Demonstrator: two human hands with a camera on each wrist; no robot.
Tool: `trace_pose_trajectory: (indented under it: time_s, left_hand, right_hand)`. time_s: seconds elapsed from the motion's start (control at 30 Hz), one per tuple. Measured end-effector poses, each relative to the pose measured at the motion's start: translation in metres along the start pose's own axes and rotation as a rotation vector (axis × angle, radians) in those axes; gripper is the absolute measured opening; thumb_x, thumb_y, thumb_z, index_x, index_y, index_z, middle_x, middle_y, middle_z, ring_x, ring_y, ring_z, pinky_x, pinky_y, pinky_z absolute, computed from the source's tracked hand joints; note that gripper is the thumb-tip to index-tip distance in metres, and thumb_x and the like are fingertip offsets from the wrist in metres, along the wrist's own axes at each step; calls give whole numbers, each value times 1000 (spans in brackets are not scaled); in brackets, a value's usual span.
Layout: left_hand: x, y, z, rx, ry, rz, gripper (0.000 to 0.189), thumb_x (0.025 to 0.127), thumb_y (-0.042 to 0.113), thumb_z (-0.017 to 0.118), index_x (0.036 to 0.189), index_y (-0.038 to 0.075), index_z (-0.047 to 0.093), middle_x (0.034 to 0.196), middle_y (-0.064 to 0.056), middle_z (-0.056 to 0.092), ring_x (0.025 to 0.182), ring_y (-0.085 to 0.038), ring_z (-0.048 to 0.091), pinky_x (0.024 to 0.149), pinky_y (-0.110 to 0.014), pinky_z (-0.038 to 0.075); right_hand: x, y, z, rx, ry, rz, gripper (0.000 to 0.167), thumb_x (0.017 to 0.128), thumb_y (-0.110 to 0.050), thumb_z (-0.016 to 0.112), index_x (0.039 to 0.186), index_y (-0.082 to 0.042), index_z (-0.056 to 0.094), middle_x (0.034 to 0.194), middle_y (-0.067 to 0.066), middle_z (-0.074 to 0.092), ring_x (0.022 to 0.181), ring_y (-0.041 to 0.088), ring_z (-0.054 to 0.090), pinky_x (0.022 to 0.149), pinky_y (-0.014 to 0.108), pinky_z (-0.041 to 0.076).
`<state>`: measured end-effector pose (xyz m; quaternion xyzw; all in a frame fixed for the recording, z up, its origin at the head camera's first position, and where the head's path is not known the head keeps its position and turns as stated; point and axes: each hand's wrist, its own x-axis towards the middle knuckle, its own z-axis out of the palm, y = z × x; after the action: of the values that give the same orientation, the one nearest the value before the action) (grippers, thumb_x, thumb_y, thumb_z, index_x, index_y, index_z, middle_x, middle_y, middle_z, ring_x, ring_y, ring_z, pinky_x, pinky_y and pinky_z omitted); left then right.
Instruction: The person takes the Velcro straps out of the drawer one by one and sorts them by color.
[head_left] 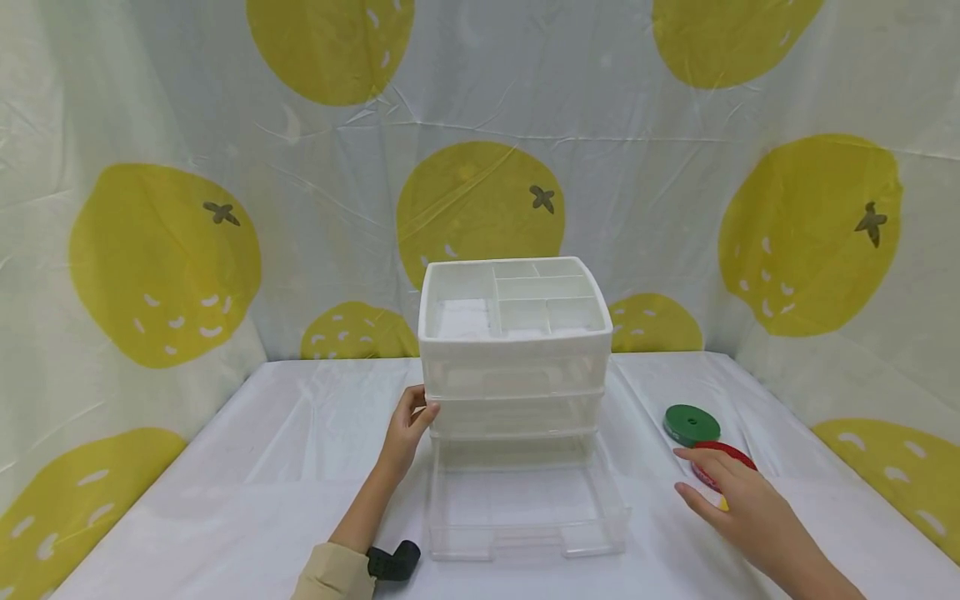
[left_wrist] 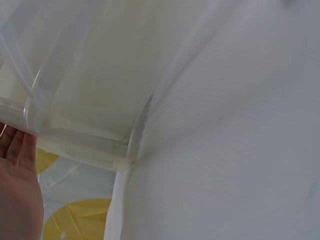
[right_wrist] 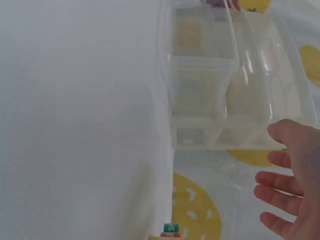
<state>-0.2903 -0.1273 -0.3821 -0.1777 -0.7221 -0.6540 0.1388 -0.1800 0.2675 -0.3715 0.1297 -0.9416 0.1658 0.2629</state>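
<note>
A white plastic drawer unit (head_left: 517, 367), its top tray split into compartments, stands mid-table. Its clear bottom drawer (head_left: 525, 537) is pulled out towards me and looks bare inside. My left hand (head_left: 411, 421) rests against the unit's left side, thumb at the front corner; in the left wrist view, the fingertips of this hand (left_wrist: 19, 175) are hidden by the plastic. On the right, my right hand (head_left: 738, 500) hovers with fingers spread, holding nothing. It partly covers a red disc-like roll (head_left: 731, 454). Behind that lies a green roll (head_left: 692, 423).
A black elbow-shaped piece (head_left: 395, 561) lies beside my left forearm, left of the open drawer. A bit of something yellow (head_left: 723, 503) shows under my right hand. A white cloth covers the table (head_left: 315, 458); a lemon-patterned curtain (head_left: 480, 108) surrounds its back and sides.
</note>
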Motion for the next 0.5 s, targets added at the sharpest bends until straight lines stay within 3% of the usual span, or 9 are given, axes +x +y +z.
trace_pose_trajectory:
  time_s: [0.1,0.23,0.33,0.5]
  left_hand:
    - [0,0,0,-2,-1,-4,31,90,4,50,119,-4,44,101,-4,50,89,-2,51,82,-20,43]
    - [4,-16,-2,-10,1,4,32,90,6,50,120,-1,44,101,0,50,90,-2,52,83,-20,43]
    - [4,-16,-2,-10,2,13,32,91,7,50,121,0,43,102,-2,50,91,-3,53,83,-20,43]
    - [4,-16,-2,-7,3,21,32,90,8,50,120,0,44,102,-2,50,92,-3,52,84,-20,43]
  right_hand:
    - [0,-6,1,-5,0,-23,40,76,-29,71,112,-15,59,107,2,62,94,22,56,76,47,50]
    - [1,-14,3,-13,8,-56,42,76,-29,72,113,-17,59,108,-3,61,99,18,53,76,41,51]
    - [2,-20,5,-17,20,-81,42,75,-29,73,114,-20,59,108,-7,60,98,14,52,74,36,52]
    - [2,-29,9,4,-35,-81,43,76,-30,72,116,-23,58,110,-8,58,99,12,53,73,33,53]
